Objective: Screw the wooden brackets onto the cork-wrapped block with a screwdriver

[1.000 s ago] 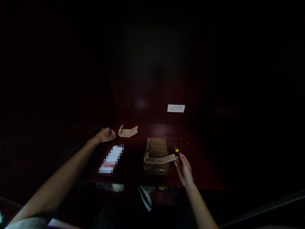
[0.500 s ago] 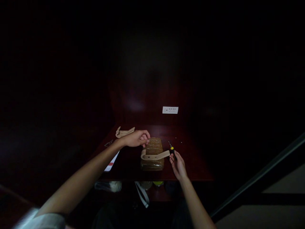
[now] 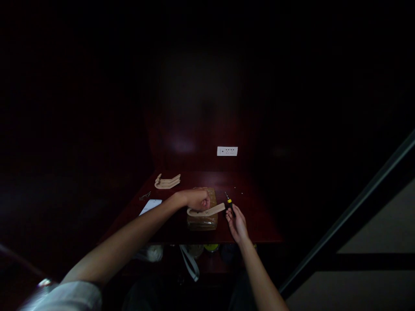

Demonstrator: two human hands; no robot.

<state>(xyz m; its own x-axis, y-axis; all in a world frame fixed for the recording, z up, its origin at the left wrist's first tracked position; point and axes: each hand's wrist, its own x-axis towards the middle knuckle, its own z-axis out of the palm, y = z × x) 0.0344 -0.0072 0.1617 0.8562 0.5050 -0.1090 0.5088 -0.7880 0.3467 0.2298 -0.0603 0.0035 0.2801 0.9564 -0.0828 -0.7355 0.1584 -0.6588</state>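
Note:
A curved wooden hook (image 3: pixel 214 210) with holes in it lies across a block wrapped in brown tape (image 3: pixel 201 223). My left hand (image 3: pixel 197 199) is over the hook's middle, its fingers curled and pinched together close to the wood. Whatever those fingertips hold is too small or hidden to make out. Beside the hook's straight end, my right hand (image 3: pixel 237 222) grips a screwdriver (image 3: pixel 229 203) with a black and yellow handle, its tip pointing up and away. Further back on the left sit several similar wooden hooks (image 3: pixel 167 182), grouped together.
On the dark red table (image 3: pixel 259 224), a white phone-like slab (image 3: pixel 151 205) and a small thin metallic item (image 3: pixel 145 196) lie at left. Tiny white bits dot the right side. A socket panel (image 3: pixel 227 151) is on the back wall. Below the tabletop hangs a pale strap (image 3: pixel 189 263).
My left hand has moved right and down from the block's far part to the hook. The right hand still holds the screwdriver near the hook's end. The view has shifted slightly.

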